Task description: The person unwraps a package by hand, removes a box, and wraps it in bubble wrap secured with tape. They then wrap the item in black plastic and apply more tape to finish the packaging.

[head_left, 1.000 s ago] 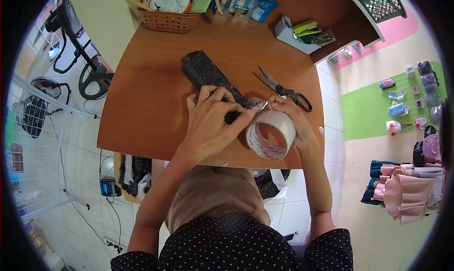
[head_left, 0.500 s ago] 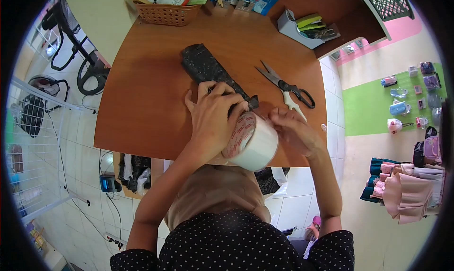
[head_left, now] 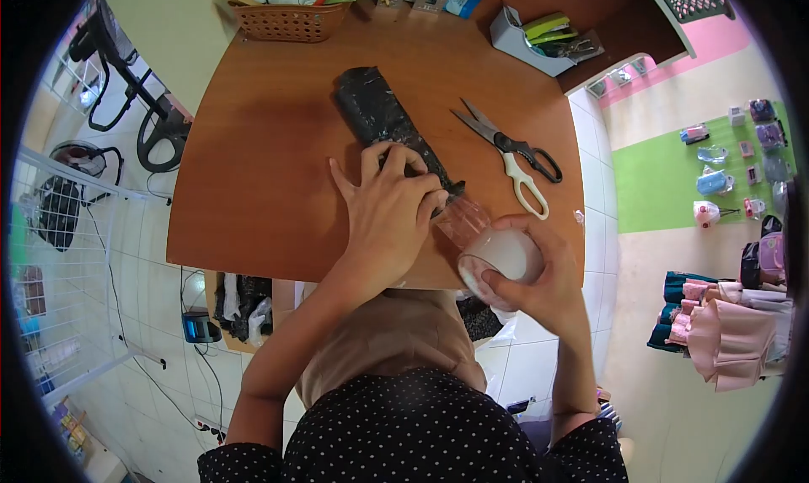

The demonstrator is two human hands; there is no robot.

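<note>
A long, narrow package in black plastic (head_left: pixel 379 112) lies slantwise on the wooden table. My left hand (head_left: pixel 388 205) presses on its near half, fingers bent over it and the thumb spread to the left. In my right hand (head_left: pixel 543 272) is a wide roll of clear tape (head_left: pixel 510 255), gripped round its outside. A transparent strip of tape (head_left: pixel 463 220) stretches from the roll to the package's near end, by my left fingertips. Scissors (head_left: pixel 510 146) with one black and one white handle lie to the right, blades apart.
At the back of the table (head_left: pixel 261 146) stand a brown woven basket (head_left: pixel 291 24) and a grey holder (head_left: pixel 527 49) with a green stapler and small tools. A wooden shelf (head_left: pixel 607 19) rises at back right. Below the front edge sits a box with black plastic bundles (head_left: pixel 244 306).
My right hand has closed round the tape roll and drawn it right, away from the package, with a strip now stretched between them. My left hand stays on the package.
</note>
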